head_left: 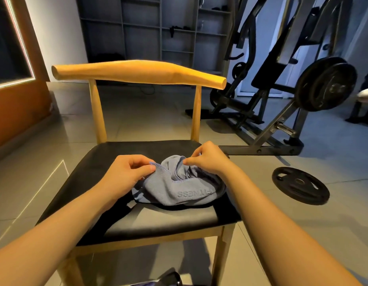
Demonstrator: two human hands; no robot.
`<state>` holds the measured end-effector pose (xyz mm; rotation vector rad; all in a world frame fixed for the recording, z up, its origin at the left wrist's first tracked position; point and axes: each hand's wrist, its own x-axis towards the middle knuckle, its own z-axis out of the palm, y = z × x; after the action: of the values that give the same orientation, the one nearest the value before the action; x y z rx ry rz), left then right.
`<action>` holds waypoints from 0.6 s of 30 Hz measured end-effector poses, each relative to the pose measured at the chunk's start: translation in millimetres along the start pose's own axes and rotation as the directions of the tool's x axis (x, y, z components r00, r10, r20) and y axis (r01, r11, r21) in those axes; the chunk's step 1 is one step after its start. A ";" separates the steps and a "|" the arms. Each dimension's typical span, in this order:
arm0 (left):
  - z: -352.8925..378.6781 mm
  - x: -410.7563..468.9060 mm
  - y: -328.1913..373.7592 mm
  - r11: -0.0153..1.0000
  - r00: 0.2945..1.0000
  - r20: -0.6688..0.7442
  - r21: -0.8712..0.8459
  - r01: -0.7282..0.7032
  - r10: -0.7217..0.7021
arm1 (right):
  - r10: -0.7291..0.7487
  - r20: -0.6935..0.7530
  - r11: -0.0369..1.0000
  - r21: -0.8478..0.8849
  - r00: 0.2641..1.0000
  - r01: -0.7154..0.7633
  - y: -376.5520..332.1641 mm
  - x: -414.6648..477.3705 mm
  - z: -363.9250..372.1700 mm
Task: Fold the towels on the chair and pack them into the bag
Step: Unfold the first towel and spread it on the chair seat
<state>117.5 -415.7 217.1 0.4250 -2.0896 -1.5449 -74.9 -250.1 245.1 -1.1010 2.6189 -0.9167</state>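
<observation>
The grey-blue towel (179, 188) lies crumpled at the middle of the chair (96, 162) seat; it looks light, soft and limp, likely to sag wherever unsupported, so the stitched hem and corners seem the best hold; the left hand (125, 172) has its fingers (150, 168) nearly closed, pinching the hem; the right hand (208, 159) pinches a fold at the towel's far side, other fingers loosely curled.

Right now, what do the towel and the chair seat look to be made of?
The towel looks like soft grey-blue microfibre or terry: matte nap, stitched hem, embossed lettering. The chair seat looks like black faux leather or vinyl: smooth surface with a dull sheen where the light falls.
</observation>
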 end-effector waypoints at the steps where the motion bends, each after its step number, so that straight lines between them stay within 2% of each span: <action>1: 0.4 1.1 -0.6 1.000 1.000 -0.007 0.006 0.003 -0.003 | 0.002 0.015 1.000 -0.016 1.000 -0.002 1.5 2.8 3.3; 4: 0.6 2.7 -1.1 1.000 1.000 -0.015 0.018 0.015 -0.015 | 0.023 0.021 1.000 0.012 1.000 -0.023 8.0 5.8 5.7; 7: 0.0 3.1 0.4 1.000 1.000 -0.021 0.010 0.018 -0.018 | 0.037 0.022 0.946 0.322 0.999 -0.042 1.8 -3.6 -12.1; 8: -0.2 3.3 3.1 1.000 0.999 -0.032 0.007 0.017 -0.017 | -0.002 0.018 0.878 0.478 1.000 -0.007 -4.1 -9.3 -21.7; 10: -1.4 4.4 8.5 0.999 0.998 -0.052 -0.029 0.034 -0.035 | -0.135 0.049 0.618 0.785 0.990 0.046 -13.4 -20.6 -40.3; 11: -2.4 5.2 11.3 0.995 0.997 -0.047 -0.083 0.054 -0.058 | -0.200 0.083 0.522 0.852 0.976 0.035 -14.4 -25.0 -46.6; 12: -3.9 5.1 14.6 0.987 0.996 -0.024 -0.137 0.081 -0.085 | -0.225 0.116 0.534 0.845 0.967 0.023 -13.7 -28.7 -49.2; 14: -7.3 3.1 18.6 0.978 0.991 0.058 -0.165 0.128 -0.120 | -0.141 0.170 0.777 0.630 0.975 0.002 -4.2 -34.5 -42.2; 15: -8.8 2.4 19.2 0.982 0.987 0.093 -0.131 0.139 -0.128 | -0.075 0.182 0.856 0.516 0.980 -0.030 2.5 -35.8 -35.7; 16: -10.2 1.4 18.5 0.986 0.984 0.117 -0.084 0.147 -0.136 | -0.013 0.187 0.882 0.466 0.982 -0.077 7.1 -38.0 -29.7; 18: -10.9 -0.2 15.7 0.991 0.981 0.140 -0.003 0.133 -0.131 | 0.046 0.168 0.869 0.479 0.985 -0.122 11.9 -40.4 -21.3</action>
<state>124.6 -419.4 234.5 0.4721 -2.1948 -1.7069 -60.8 -205.5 251.5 -0.8721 2.1157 -1.3197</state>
